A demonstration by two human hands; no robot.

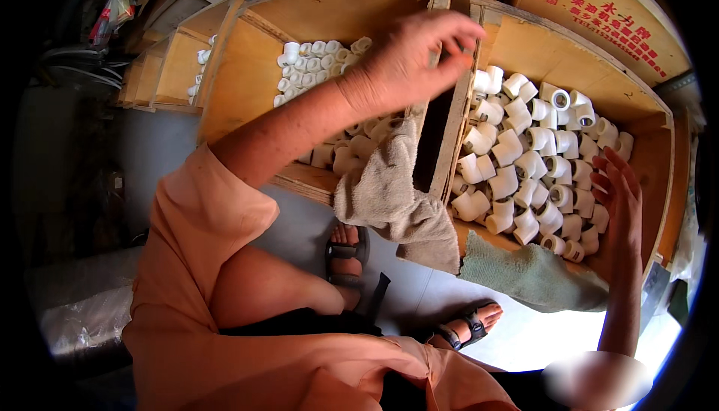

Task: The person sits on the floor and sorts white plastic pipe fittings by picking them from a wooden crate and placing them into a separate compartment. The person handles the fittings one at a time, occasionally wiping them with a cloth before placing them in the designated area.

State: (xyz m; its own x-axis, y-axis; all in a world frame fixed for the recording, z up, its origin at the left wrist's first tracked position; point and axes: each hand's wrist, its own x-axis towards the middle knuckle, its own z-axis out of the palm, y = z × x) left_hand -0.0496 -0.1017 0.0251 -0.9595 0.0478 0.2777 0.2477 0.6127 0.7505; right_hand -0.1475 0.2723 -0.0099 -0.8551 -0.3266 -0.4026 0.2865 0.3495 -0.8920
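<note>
My left hand (419, 55) is raised over the gap between two wooden bins, fingers loosely bent and apart, with nothing visible in it. My right hand (622, 190) is at the right side of the right wooden bin (592, 55), its fingers spread close to the white plastic pipe elbows (528, 164). Some elbows have metal inserts in their ends. My left forearm crosses the left wooden bin (251, 74), partly hiding the smaller white pipe fittings (311, 66) there. I cannot tell whether my right fingertips touch an elbow.
A brown cloth (386, 186) drapes over the left bin's near corner, and a green cloth (524, 272) over the right bin's front edge. More wooden bins (168, 74) stand at the far left. My sandalled feet (346, 257) are on the grey floor. Clear plastic wrap (82, 313) lies lower left.
</note>
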